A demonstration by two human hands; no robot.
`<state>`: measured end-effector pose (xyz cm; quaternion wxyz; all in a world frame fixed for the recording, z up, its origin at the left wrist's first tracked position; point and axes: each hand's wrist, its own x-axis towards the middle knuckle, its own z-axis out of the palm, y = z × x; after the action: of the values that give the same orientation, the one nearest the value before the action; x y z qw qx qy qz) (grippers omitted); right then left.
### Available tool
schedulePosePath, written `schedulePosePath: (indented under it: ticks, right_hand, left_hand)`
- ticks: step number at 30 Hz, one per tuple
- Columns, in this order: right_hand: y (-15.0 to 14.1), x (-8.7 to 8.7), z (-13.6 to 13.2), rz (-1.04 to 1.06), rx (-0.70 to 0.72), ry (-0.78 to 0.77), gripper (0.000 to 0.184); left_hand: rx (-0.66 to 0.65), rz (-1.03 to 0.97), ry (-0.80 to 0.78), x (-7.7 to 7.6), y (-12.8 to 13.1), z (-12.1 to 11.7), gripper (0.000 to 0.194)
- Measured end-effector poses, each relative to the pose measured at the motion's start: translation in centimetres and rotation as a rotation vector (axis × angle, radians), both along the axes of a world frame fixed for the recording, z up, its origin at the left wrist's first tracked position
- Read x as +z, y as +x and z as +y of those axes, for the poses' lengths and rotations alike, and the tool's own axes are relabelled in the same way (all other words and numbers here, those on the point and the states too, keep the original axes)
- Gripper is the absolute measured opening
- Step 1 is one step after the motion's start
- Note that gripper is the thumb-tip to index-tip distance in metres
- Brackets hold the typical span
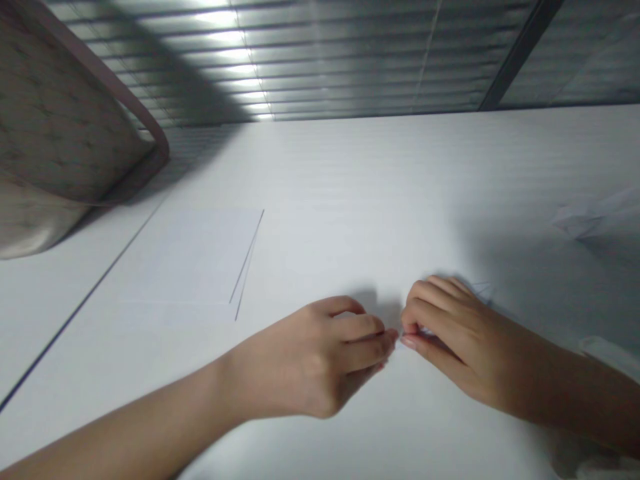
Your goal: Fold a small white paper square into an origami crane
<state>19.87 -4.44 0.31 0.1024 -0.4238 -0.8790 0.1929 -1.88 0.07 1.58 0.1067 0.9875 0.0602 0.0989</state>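
Observation:
Low over the white table, my right hand (455, 333) is closed in a pinch around a small piece of folded white paper (483, 291). Most of that paper is hidden under the palm and fingers; a creased corner sticks out past the knuckles. Directly to its left is my left hand (340, 357), with fingers bent and tips drawn together. Its fingertips almost meet the right thumb and forefinger. Whatever the left fingertips pinch is too small and covered to make out.
Flat white paper sheets (195, 257) lie stacked on the left of the table (345, 173). A folded paper piece (580, 220) rests at the right. A patterned bag (65, 120) stands at the upper left, by the window blinds (350, 60). A dark seam (75, 313) crosses the tabletop.

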Motion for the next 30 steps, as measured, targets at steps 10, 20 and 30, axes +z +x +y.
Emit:
schedulePosePath:
  ticks: [10,20,30]
  right_hand:
    - [-0.3,-0.2,0.0,-0.058,-0.005,0.014,0.019]
    - [-0.4,0.0,0.0,0.006,-0.039,-0.041,0.015]
    - [-0.4,0.1,0.3,0.078,-0.062,-0.080,0.017]
  left_hand:
    - [0.059,-0.024,-0.167,0.1,0.3,0.6,0.019]
    - [0.085,-0.116,-0.221,-0.2,0.5,0.6,0.016]
    - [-0.008,-0.159,0.065,-0.5,-0.1,-0.3,0.014]
